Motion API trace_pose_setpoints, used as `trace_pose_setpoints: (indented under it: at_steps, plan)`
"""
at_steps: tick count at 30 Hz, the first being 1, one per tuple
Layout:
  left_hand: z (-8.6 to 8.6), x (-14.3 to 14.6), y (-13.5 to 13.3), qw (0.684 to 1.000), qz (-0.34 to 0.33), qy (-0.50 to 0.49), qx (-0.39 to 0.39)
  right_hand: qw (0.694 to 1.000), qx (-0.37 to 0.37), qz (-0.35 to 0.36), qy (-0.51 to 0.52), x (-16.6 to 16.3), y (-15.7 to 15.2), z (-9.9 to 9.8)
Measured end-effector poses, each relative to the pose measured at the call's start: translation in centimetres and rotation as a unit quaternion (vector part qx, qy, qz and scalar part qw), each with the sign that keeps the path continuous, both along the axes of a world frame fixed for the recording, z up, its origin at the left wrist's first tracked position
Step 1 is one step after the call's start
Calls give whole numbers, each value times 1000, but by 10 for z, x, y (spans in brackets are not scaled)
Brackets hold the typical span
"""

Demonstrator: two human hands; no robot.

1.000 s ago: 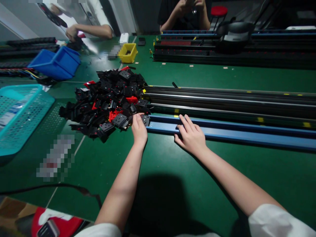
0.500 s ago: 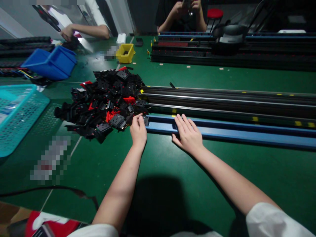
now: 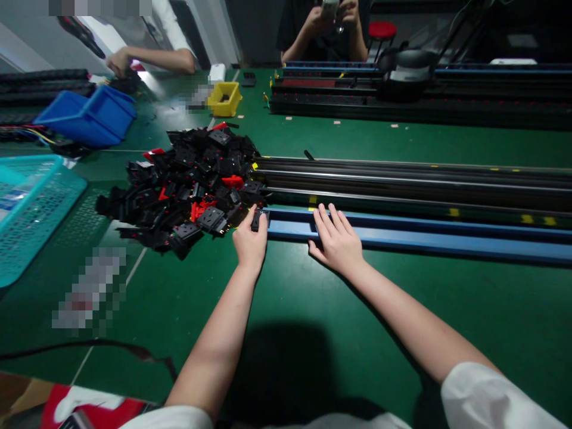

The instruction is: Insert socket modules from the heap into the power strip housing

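Observation:
A long blue channel rail (image 3: 424, 241) lies across the green table in front of me. At its left end my left hand (image 3: 250, 241) grips a small black plastic end piece (image 3: 261, 220) between thumb and fingers; whether the piece is fully inside the channel I cannot tell. My right hand (image 3: 338, 240) rests across the rail a little further right, palm down, fingers stretched over the far wall and thumb at the near side. A heap of black plastic parts (image 3: 185, 185) with some red ones lies just left of my left hand.
Behind the blue rail lie several black rails (image 3: 379, 182) with yellow marks. A yellow bin (image 3: 224, 99), a blue bin (image 3: 92, 116) and a teal basket (image 3: 40, 208) stand to the left. Two people work across the table, near more black rails (image 3: 402, 107).
My left thumb and fingers have shifted, and more of the black end piece shows between them. The right hand keeps its place on the rail. The whole view has shifted slightly.

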State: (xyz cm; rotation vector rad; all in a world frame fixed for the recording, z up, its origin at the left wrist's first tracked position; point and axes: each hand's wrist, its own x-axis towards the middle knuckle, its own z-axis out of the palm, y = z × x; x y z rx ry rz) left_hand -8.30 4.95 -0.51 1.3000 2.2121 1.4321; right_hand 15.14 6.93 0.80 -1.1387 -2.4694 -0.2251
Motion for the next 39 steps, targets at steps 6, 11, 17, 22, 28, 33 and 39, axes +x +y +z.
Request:
trace_pose_setpoints:
  at_steps: [6, 11, 17, 22, 28, 33, 39]
  plan:
    - [4, 3, -1, 999, 1, 35, -42, 1000, 8, 1, 4, -1, 0, -2]
    - [2, 1, -1, 998, -1, 39, -43, 1000, 13, -1, 9, -2, 0, -3]
    - [0, 0, 0, 999, -6, 37, -35, 1000, 24, -4, 6, -2, 0, -3]
    - [-1, -1, 0, 999, -9, 35, -32, 1000, 25, -4, 6, -2, 0, -2]
    - [-3, 3, 0, 998, -29, 62, -16, 1000, 24, -3, 1, -1, -1, -1]
    - [-1, 8, -1, 996, -49, 68, -16, 1000, 22, -4, -4, 0, -1, 0]
    - [-1, 6, 0, 998, -33, 48, -17, 1000, 11, -3, 1, 0, 0, -1]
